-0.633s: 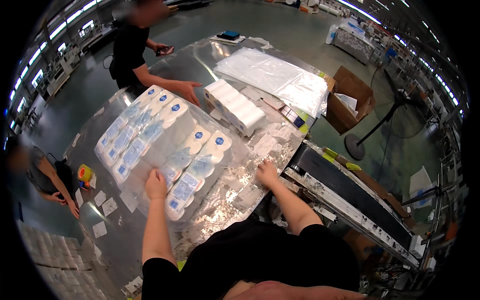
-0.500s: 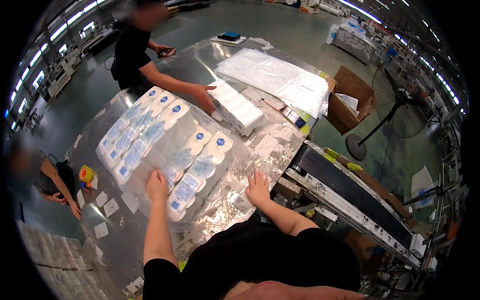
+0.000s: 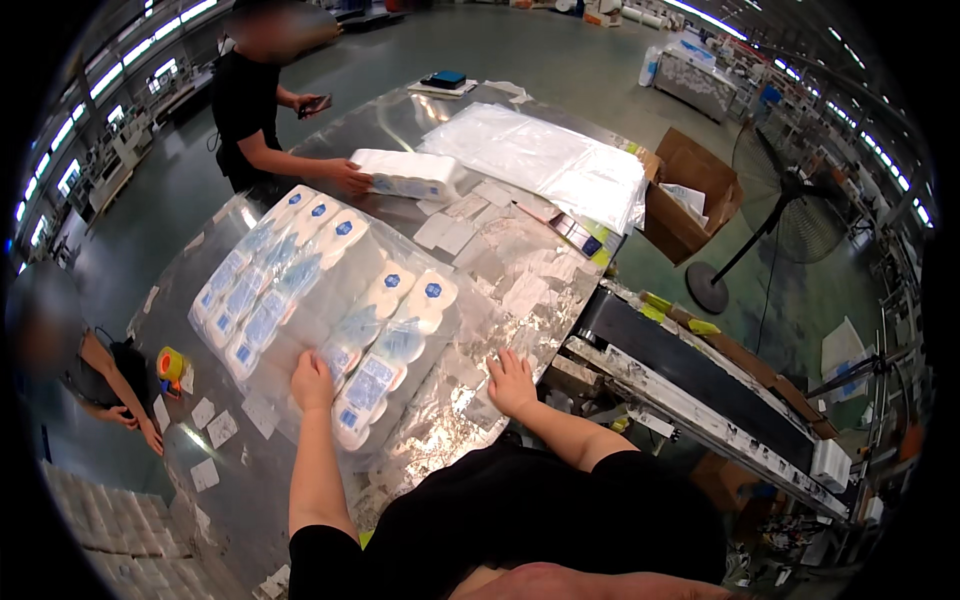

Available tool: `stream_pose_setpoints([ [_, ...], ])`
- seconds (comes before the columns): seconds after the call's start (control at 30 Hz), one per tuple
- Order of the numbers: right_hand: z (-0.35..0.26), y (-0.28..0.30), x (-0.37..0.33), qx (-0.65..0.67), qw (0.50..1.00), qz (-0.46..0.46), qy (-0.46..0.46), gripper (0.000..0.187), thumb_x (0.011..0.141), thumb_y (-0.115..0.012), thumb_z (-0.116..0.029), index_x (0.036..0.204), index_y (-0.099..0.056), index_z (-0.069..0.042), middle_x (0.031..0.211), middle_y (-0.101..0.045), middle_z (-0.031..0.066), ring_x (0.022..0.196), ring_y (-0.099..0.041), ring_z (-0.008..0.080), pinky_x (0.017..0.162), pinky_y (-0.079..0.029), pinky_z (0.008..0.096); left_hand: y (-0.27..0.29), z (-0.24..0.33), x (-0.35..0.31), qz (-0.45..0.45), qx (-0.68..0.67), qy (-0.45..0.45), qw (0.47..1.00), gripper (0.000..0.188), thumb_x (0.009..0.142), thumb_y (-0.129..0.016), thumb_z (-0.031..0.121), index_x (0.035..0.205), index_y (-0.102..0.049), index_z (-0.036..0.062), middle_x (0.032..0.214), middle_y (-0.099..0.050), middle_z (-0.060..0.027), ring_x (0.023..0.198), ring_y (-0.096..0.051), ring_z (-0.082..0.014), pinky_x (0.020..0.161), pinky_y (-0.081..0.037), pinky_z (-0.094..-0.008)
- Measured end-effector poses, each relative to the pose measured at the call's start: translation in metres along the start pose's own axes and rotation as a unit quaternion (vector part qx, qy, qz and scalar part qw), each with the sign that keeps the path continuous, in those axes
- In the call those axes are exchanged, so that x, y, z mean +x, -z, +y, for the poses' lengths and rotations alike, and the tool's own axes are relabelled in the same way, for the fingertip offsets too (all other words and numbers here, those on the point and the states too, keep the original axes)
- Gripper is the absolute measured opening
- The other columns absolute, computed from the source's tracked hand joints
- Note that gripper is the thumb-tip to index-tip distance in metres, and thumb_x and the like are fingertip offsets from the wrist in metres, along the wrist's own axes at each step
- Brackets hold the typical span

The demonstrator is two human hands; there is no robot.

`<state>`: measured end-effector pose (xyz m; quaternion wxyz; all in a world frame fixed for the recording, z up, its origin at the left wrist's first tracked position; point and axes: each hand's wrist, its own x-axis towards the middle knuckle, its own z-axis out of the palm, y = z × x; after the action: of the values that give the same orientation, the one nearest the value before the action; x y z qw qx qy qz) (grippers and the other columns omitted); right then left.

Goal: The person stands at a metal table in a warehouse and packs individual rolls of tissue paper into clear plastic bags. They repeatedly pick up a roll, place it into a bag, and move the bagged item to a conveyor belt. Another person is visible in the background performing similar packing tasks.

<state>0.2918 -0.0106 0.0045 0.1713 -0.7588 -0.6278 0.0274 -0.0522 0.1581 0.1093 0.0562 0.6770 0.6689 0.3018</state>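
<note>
A large clear plastic bag [image 3: 318, 300] lies on the metal table, with several packs of white paper rolls [image 3: 372, 385] inside. The packs stand in two groups with a gap between them, blue labels showing. My left hand [image 3: 312, 382] is closed on the bag's film at the near edge, beside the gap. My right hand [image 3: 512, 383] rests on the tabletop right of the bag, fingers spread and holding nothing. Across the table, a co-worker's hand [image 3: 352, 177] touches another wrapped pack of rolls [image 3: 410, 175]; their other hand holds a phone-like object [image 3: 318, 106].
A stack of clear plastic bags [image 3: 535, 150] lies at the table's far right. Beyond stand an open cardboard box [image 3: 690, 195] and a fan [image 3: 790, 190]. A conveyor belt [image 3: 700, 375] runs off to the right. A tape dispenser [image 3: 172, 364] and another person [image 3: 110, 375] are at left.
The co-worker's pack has moved left and turned, now lying lengthwise across the far side, uncovering loose labels on the table. My hands stay in about the same places.
</note>
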Motion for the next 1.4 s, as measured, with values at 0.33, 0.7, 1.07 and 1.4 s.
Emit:
stream_pose_setpoints([
  [0.33, 0.003, -0.0085, -0.0003, 0.005, 0.999, 0.035, 0.012, 0.045, 0.081, -0.054, -0.023, 0.125, -0.05, -0.014, 0.138, -0.039, 0.0157, 0.131, -0.031, 0.0322, 0.105, -0.026, 0.0525, 0.0032, 0.003, -0.0008, -0.005, 0.008, 0.009, 1.0, 0.022, 0.085, -0.052, 0.023, 0.1, -0.061, 0.0098, 0.083, -0.066, -0.0162, 0.077, -0.063, -0.0353, 0.068, -0.049, -0.0444],
  [0.7, 0.0027, -0.0074, -0.0007, 0.006, 1.0, 0.026, 0.012, 0.046, 0.081, -0.054, -0.024, 0.125, -0.05, -0.014, 0.138, -0.038, 0.0154, 0.131, -0.031, 0.0324, 0.104, -0.026, 0.0528, 0.0027, 0.0018, -0.0018, 0.0, -0.006, 0.008, 1.0, 0.022, 0.083, -0.054, 0.023, 0.1, -0.061, 0.011, 0.084, -0.066, -0.0155, 0.077, -0.063, -0.0348, 0.068, -0.049, -0.0439],
  [1.07, 0.0016, -0.006, -0.0005, 0.007, 0.999, 0.03, 0.013, 0.045, 0.081, -0.054, -0.023, 0.125, -0.051, -0.014, 0.138, -0.038, 0.0151, 0.132, -0.031, 0.0318, 0.105, -0.026, 0.0523, 0.0031, 0.0013, -0.0012, 0.005, 0.0, 0.004, 1.0, 0.021, 0.084, -0.053, 0.024, 0.099, -0.062, 0.0117, 0.083, -0.066, -0.016, 0.077, -0.063, -0.0354, 0.068, -0.049, -0.0443],
  [1.4, 0.0026, -0.007, -0.0003, 0.006, 1.0, 0.013, 0.009, 0.047, 0.082, -0.052, -0.024, 0.127, -0.049, -0.015, 0.139, -0.037, 0.0157, 0.132, -0.03, 0.0322, 0.106, -0.025, 0.0523, 0.0027, 0.0015, -0.0021, 0.008, -0.016, 0.003, 1.0, 0.02, 0.085, -0.053, 0.024, 0.097, -0.061, 0.0111, 0.082, -0.066, -0.0168, 0.076, -0.062, -0.0364, 0.067, -0.048, -0.0454],
])
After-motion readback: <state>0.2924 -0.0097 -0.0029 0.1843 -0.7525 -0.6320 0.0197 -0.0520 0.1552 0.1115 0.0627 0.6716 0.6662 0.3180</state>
